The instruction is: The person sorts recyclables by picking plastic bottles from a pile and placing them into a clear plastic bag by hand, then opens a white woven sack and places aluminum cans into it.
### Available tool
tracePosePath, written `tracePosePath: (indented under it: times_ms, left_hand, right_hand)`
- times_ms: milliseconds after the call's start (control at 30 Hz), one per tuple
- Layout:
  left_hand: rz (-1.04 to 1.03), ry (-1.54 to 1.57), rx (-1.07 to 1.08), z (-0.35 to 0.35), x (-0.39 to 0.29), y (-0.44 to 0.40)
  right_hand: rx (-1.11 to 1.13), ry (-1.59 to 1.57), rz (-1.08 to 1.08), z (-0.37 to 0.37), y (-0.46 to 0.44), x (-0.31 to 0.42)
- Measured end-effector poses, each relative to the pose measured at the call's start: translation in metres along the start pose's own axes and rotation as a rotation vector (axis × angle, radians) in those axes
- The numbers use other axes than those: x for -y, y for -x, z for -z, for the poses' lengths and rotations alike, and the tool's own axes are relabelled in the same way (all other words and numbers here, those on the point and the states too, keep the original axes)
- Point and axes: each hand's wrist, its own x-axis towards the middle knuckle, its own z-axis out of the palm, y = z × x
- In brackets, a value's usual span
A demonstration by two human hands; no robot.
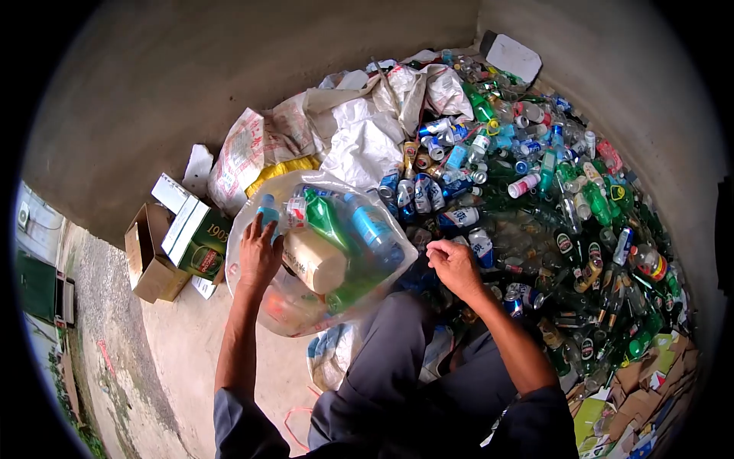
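L fingers point(257, 228) spread at blue btl point(268, 204) — axis fwd; R fingers point(441, 249) curled — hold unclear.

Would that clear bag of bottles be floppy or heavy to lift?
The clear bag would probably sag, since its film looks thin and creased. It may be light for its bulk: the green bottle inside looks empty. Things might spill if tipped, as its mouth seems open.

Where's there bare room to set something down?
Best is the concrete floor between the cardboard boxes and the left forearm. A smaller gap lies between that forearm and the striped sack. It's crowded behind the clear bag, with sacks, and right of it, with bottles and cans.
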Motion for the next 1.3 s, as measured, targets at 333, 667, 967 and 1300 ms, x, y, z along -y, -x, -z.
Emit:
tracePosePath:
  times_ms: [333, 667, 967, 1300]
  left_hand:
    - [0.046, 0.02, 0.076, -0.011, 0.018, -0.022]
    - [0.043, -0.044, 0.048, -0.006, 0.002, -0.017]
    - [0.047, -0.102, -0.042, 0.001, -0.016, -0.013]
    - [-0.134, 0.936, 0.214, 0.033, -0.267, -0.011]
  right_hand:
    - [0.115, 0.128, -0.06, 0.014, 0.036, 0.005]
    - [0.237, 0.208, -0.029, 0.044, 0.049, 0.024]
    - [0.43, 0.297, -0.074, 0.092, 0.065, 0.037]
    - [0.3, 0.044, -0.568, 0.163, 0.038, -0.089]
